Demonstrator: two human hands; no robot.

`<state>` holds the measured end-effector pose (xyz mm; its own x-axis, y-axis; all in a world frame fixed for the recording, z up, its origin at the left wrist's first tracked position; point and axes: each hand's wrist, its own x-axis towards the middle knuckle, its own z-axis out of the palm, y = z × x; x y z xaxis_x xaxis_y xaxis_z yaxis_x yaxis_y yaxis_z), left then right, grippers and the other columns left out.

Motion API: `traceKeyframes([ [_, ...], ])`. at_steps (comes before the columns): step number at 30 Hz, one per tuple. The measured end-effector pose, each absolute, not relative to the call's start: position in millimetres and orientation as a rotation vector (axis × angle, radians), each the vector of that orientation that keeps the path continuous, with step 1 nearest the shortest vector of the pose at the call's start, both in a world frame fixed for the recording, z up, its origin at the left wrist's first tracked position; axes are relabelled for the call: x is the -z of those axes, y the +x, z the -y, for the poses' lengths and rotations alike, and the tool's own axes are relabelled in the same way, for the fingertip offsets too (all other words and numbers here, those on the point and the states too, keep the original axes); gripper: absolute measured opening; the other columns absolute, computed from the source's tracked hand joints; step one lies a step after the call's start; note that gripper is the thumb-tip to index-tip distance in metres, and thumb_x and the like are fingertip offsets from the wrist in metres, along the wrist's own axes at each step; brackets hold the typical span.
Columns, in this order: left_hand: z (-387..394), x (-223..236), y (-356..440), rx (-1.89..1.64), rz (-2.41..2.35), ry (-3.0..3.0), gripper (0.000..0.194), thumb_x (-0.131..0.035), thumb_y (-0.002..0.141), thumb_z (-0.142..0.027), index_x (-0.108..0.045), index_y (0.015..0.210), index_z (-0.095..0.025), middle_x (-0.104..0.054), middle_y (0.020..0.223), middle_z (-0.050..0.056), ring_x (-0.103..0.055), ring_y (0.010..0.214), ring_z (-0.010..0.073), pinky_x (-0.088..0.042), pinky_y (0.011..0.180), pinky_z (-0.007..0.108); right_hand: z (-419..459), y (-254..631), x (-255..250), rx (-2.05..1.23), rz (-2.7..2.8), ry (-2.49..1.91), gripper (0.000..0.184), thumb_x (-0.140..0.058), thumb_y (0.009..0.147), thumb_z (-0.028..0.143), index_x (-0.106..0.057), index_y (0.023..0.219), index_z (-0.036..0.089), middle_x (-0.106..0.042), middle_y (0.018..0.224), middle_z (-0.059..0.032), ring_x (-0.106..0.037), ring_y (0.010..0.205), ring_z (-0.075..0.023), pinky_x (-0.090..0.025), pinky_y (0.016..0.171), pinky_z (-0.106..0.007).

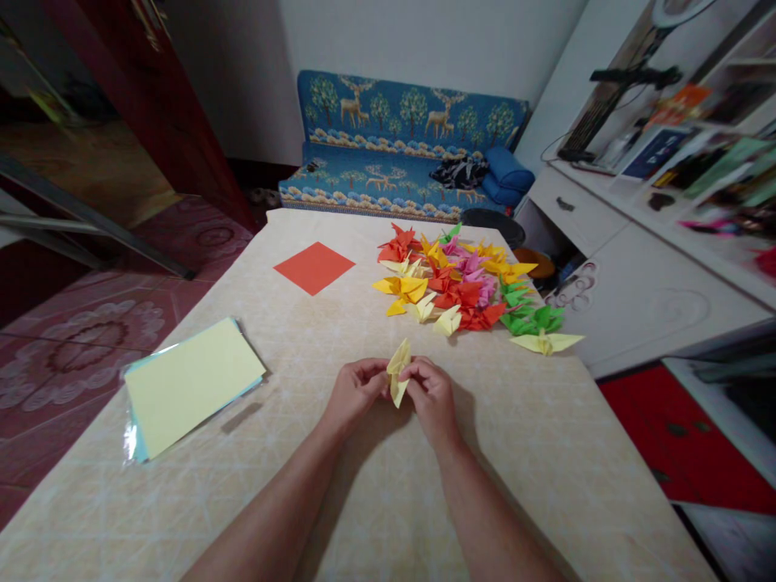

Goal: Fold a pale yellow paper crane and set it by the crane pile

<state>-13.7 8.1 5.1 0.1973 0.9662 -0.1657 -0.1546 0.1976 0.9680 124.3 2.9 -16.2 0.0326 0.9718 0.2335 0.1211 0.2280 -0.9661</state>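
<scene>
Between my hands, just above the near middle of the table, is a folded pale-yellow paper piece, standing on end. My left hand pinches its left side with thumb and fingers. From the right, my right hand grips it, thumb and index finger on the paper. Some fingertips are hidden behind the folds. Beyond my right hand lies a cluster of folded paper cranes in red, orange, yellow, pink and green. One pale-yellow crane sits at the cluster's near right edge.
A red paper square lies flat at the far left of the cloth-covered table. Nearer on the left is a stack of yellow and blue paper on clear plastic. Behind stand a blue patterned sofa and, right, a white cabinet.
</scene>
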Motion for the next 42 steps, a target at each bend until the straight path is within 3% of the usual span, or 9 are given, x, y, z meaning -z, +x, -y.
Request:
traceKeyframes([
  [5,-7.3,-5.0,-13.5,-1.03,-1.002,1.025,0.033,-0.069,0.066,-0.031,-0.069,0.09,-0.009,-0.069,0.079,0.009,-0.06,0.064,0.0149,-0.046,0.059,0.022,-3.0,124.1,15.3,-0.922,1.368,-1.147,0.012,-0.049,0.07,0.011,-0.056,0.065,0.02,-0.053,0.074,0.0,-0.053,0.075,-0.0159,-0.043,0.069,-0.025],
  [9,-8.8,2.3,-11.1,-1.065,-1.034,0.997,0.033,-0.071,0.065,-0.034,-0.069,0.086,-0.008,-0.069,0.074,0.009,-0.059,0.059,0.0139,-0.044,0.054,0.022,-1.4,123.7,14.5,-0.967,1.336,-1.148,0.01,-0.051,0.071,0.015,-0.056,0.065,0.02,-0.054,0.075,0.0001,-0.055,0.077,-0.0164,-0.045,0.07,-0.026],
  [15,-8.8,4.0,-9.6,-1.12,-1.075,0.95,0.034,-0.072,0.064,-0.033,-0.069,0.087,-0.009,-0.07,0.076,0.009,-0.061,0.061,0.015,-0.046,0.055,0.023,3.8,123.2,13.9,-1.218,1.129,-1.152,0.015,-0.048,0.077,0.027,-0.055,0.089,0.021,-0.061,0.08,-0.0012,-0.059,0.07,-0.0171,-0.049,0.063,-0.027],
  [19,-8.3,2.3,-7.4,-1.162,-1.107,0.95,0.031,-0.072,0.064,-0.033,-0.069,0.085,-0.01,-0.07,0.073,0.007,-0.06,0.058,0.0135,-0.045,0.053,0.021,4.4,122.3,11.4,-1.113,1.151,-1.202,0.017,-0.056,0.077,0.035,-0.052,0.087,0.021,-0.061,0.083,-0.0021,-0.059,0.068,-0.0165,-0.048,0.06,-0.025],
  [23,-7.9,2.4,-6.0,-1.2,-1.144,0.947,0.029,-0.072,0.063,-0.032,-0.069,0.082,-0.01,-0.07,0.072,0.007,-0.061,0.06,0.0138,-0.045,0.055,0.021,2.6,120.7,14.5,-0.955,1.229,-1.276,0.016,-0.06,0.075,0.034,-0.05,0.075,0.021,-0.059,0.081,-0.0025,-0.057,0.068,-0.0159,-0.046,0.06,-0.024],
  [29,-6.8,1.3,-6.3,-1.247,-1.176,0.946,0.03,-0.073,0.062,-0.033,-0.069,0.081,-0.011,-0.07,0.073,0.007,-0.062,0.061,0.0147,-0.047,0.057,0.022,1.9,118.2,19.5,-0.872,1.215,-1.318,0.02,-0.063,0.073,0.035,-0.048,0.075,0.022,-0.061,0.087,-0.0029,-0.058,0.069,-0.0163,-0.048,0.06,-0.026],
  [36,-5.7,3.8,-5.6,-1.238,-1.134,0.982,0.027,-0.072,0.064,-0.032,-0.069,0.081,-0.012,-0.07,0.074,0.007,-0.062,0.062,0.0145,-0.046,0.058,0.022,0.6,115.3,19.2,-1.0,1.146,-1.253,0.026,-0.063,0.073,0.026,-0.05,0.095,0.019,-0.063,0.086,-0.0059,-0.062,0.071,-0.0178,-0.049,0.059,-0.026],
  [42,-6.7,3.8,-8.5,-1.206,-1.089,0.998,0.021,-0.068,0.069,-0.028,-0.068,0.083,-0.012,-0.069,0.075,0.005,-0.06,0.063,0.0123,-0.045,0.06,0.02,0.6,119.1,22.2,-1.037,1.182,-1.277,0.012,-0.061,0.073,0.024,-0.056,0.08,0.016,-0.062,0.073,-0.0018,-0.058,0.065,-0.0154,-0.046,0.058,-0.024],
])
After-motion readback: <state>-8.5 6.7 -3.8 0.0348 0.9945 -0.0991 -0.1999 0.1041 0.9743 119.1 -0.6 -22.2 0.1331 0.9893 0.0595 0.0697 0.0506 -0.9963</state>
